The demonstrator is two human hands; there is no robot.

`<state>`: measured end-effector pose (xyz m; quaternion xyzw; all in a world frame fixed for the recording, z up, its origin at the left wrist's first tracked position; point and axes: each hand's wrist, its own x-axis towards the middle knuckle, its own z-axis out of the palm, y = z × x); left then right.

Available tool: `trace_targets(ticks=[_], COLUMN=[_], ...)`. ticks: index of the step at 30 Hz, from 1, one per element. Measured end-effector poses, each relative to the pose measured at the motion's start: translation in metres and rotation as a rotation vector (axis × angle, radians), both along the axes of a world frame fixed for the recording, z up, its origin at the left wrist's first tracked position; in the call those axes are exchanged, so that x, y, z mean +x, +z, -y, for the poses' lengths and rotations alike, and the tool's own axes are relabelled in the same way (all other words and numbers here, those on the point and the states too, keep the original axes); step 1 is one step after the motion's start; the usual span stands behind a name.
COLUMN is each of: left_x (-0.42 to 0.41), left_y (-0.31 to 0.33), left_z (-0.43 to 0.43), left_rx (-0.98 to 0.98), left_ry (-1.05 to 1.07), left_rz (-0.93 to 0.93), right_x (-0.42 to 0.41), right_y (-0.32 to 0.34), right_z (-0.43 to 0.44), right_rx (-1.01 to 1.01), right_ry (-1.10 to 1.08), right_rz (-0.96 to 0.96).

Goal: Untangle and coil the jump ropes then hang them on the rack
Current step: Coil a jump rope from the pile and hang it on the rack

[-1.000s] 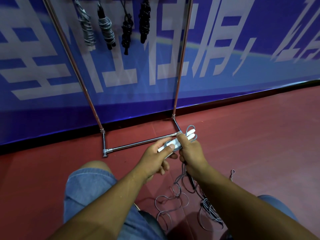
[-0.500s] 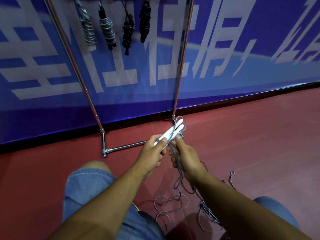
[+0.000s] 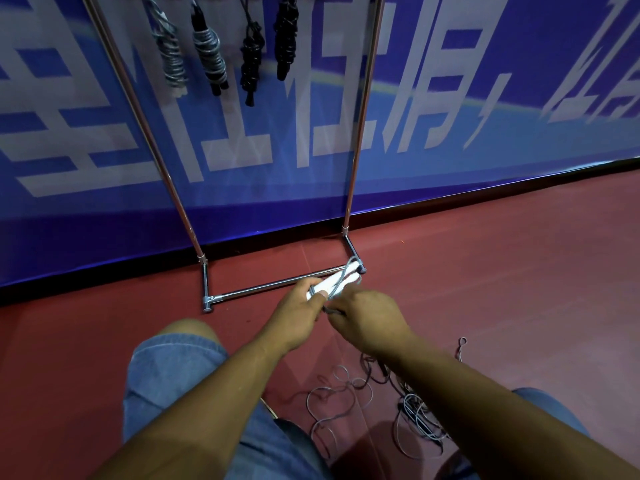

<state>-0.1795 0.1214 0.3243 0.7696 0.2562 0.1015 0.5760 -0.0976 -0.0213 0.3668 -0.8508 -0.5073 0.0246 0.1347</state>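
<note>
Paired white handles (image 3: 343, 279) of a jump rope sit clenched in the left hand (image 3: 294, 315), low before the base bar of the rack (image 3: 270, 286). The fingers of the right hand (image 3: 369, 320) pinch its grey cord (image 3: 335, 295). Tangled ropes (image 3: 346, 393) lie on the red floor (image 3: 485, 271), and four coiled ropes (image 3: 207, 53) hang above.

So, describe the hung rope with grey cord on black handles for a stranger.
Find the rack against the blue banner. Of four hung between its poles, this rope is second from left. Only it has grey cord round black handles.
</note>
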Motion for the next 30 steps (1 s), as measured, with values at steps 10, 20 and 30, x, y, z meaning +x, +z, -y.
trace_targets(ticks=[10,20,30], left_x=[-0.018,-0.027,-0.035], left_y=[0.012,0.006,0.004], left_z=[-0.003,-0.004,-0.004], left_rx=[0.092,0.212,0.254], left_ry=[-0.191,-0.320,-0.308], left_rz=[-0.116,-0.264,-0.233], right_x=[0.001,0.008,0.017], right_y=[-0.005,0.001,0.003], right_z=[0.006,0.006,0.005], right_rx=[-0.039,-0.130,-0.151], right_ry=[0.060,0.148,0.150], right_rz=[-0.200,-0.197,-0.380])
